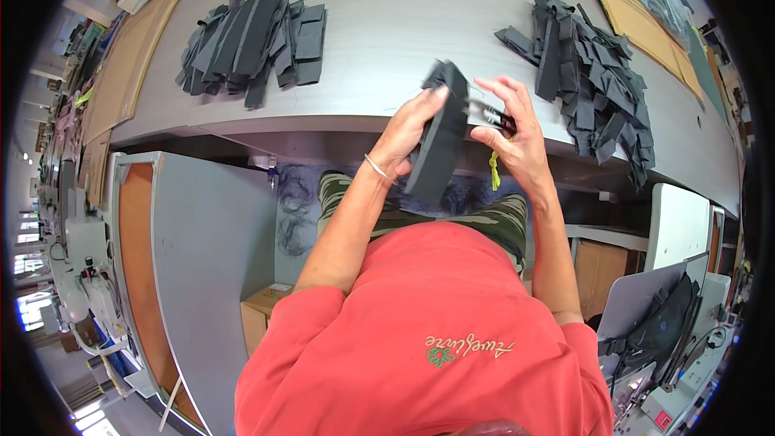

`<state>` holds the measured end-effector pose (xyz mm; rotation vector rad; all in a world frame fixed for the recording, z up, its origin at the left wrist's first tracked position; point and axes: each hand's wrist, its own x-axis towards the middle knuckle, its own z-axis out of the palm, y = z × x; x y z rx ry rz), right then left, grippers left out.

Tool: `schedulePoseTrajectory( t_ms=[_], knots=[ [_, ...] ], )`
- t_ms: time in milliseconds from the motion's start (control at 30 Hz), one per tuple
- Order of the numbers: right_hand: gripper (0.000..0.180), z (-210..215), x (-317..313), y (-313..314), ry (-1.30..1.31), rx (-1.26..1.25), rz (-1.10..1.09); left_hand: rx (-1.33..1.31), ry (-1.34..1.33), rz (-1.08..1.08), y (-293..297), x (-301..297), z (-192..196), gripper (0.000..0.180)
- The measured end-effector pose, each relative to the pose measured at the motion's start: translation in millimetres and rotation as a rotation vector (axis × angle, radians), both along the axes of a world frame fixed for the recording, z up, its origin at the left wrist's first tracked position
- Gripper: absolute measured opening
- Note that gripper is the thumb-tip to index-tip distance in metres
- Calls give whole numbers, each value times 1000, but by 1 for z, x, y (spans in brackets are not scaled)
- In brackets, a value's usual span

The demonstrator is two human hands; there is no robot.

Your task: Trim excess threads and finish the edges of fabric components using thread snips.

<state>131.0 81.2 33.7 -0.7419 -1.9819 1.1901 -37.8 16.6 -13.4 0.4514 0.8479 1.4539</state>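
Observation:
My left hand (405, 131) is closed around a dark grey folded fabric strip (440, 145), thumb on top, held up at a tilt over the table's front edge. Close to its right side, my right hand (523, 139) grips a pair of thread snips (489, 115), blades toward the strip. A yellow-green ribbon (495, 169) dangles from the snips. The blade tips are blurred, so I cannot tell whether they touch the fabric. At the far left lies a pile of similar grey strips (250, 36); a looser heap of strips (593, 85) lies to the right, partly hanging over the front edge.
The light grey table (387, 24) curves across in front of me. Flat cardboard sheets (149, 52) lie along its left end, and another cardboard sheet (646, 28) lies at the right. A grey cabinet panel (210, 258) stands by my left side. A black bag (662, 327) rests at lower right.

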Motion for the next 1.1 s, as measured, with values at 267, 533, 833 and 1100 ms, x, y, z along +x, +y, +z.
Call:
schedulePoseTrajectory(
  t_ms=[267,533,833,1100],
  knots=[
    [13,-28,6,33,88,-485,205,359,-635,-576,1,-13,-13,104],
    [11,-46,-11,8,478,-957,-107,218,-85,-92,3,-4,-13,70],
    [14,-47,-4,7,515,-977,-46,250,417,-107,0,2,-12,53],
    [13,-44,-7,0,239,-654,-106,110,-200,-33,-2,5,-16,39]
  ],
)
